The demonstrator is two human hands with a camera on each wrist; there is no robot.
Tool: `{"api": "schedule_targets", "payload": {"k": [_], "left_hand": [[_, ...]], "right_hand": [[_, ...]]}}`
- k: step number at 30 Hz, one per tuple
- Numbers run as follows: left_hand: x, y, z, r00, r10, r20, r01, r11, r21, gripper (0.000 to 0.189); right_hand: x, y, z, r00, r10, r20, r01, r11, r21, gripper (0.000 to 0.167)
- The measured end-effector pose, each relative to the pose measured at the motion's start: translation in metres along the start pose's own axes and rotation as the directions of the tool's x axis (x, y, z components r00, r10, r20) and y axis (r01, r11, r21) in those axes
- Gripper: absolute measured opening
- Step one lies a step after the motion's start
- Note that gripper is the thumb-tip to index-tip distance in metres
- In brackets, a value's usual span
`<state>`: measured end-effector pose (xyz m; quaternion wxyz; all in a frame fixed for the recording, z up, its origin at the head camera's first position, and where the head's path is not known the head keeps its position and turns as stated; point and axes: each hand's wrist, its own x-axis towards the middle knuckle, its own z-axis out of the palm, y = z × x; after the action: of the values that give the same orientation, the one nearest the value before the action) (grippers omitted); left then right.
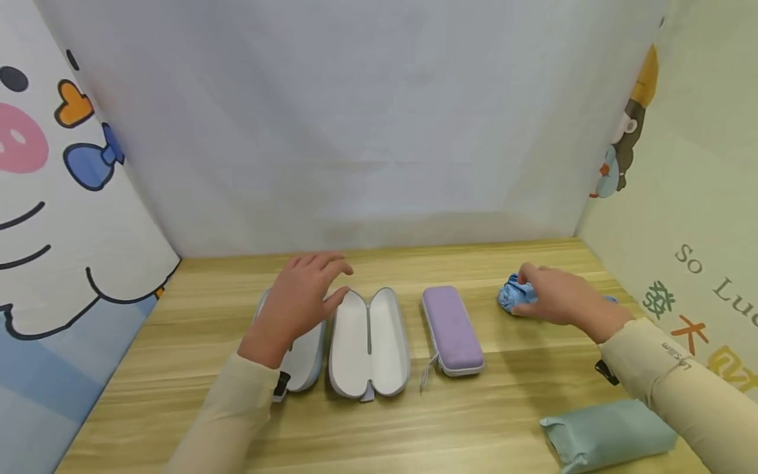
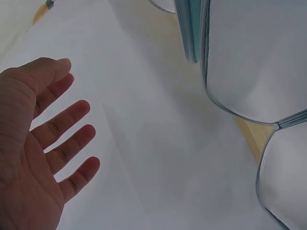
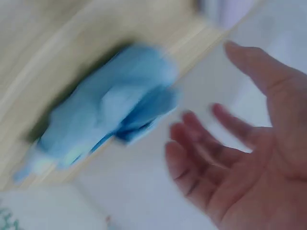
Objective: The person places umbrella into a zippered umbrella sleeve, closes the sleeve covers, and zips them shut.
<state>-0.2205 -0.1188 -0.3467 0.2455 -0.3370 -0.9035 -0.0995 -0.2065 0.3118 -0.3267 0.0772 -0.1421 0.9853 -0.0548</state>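
Note:
My left hand [image 1: 296, 299] is raised over an open zip case [image 1: 304, 359] with a white inside, partly hidden beneath it. Its fingers are spread and hold nothing, as the left wrist view shows too. Just right of it lies a second open zip case [image 1: 385, 342], white inside with a grey seam down the middle. My right hand [image 1: 551, 296] hovers by a crumpled light blue fabric bundle [image 1: 510, 294], which it partly covers in the head view. The blurred right wrist view shows the bundle [image 3: 105, 105] apart from loosely bent, empty fingers.
A closed purple zip case [image 1: 453, 329] with a pull cord lies between the open cases and the bundle. At the front right is a grey-green wrapped pouch [image 1: 610, 434], near my right forearm. Fabric walls stand behind and at both sides of the wooden table [image 1: 474, 421].

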Motion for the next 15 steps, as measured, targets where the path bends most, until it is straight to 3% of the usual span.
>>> {"api": "schedule_targets", "payload": {"k": [3, 7, 11, 15], "left_hand": [[-0.003, -0.004, -0.003, 1.0, -0.002, -0.011, 0.002, 1.0, 0.003, 0.03], [-0.007, -0.008, -0.007, 1.0, -0.026, -0.004, 0.026, 1.0, 0.003, 0.03], [-0.013, -0.014, -0.012, 0.997, -0.072, 0.015, 0.072, 0.997, 0.007, 0.03], [-0.019, -0.022, -0.018, 0.993, -0.117, 0.025, 0.116, 0.993, 0.019, 0.032]], "right_hand": [[0.011, 0.019, 0.005, 0.998, -0.009, -0.059, 0.008, 1.0, -0.017, 0.075], [0.021, 0.033, 0.016, 1.0, -0.021, -0.006, 0.021, 1.0, -0.005, 0.095], [0.029, 0.039, 0.026, 0.997, -0.046, 0.065, 0.046, 0.999, -0.003, 0.093], [0.036, 0.042, 0.033, 0.994, -0.066, 0.084, 0.067, 0.998, -0.019, 0.086]]}}
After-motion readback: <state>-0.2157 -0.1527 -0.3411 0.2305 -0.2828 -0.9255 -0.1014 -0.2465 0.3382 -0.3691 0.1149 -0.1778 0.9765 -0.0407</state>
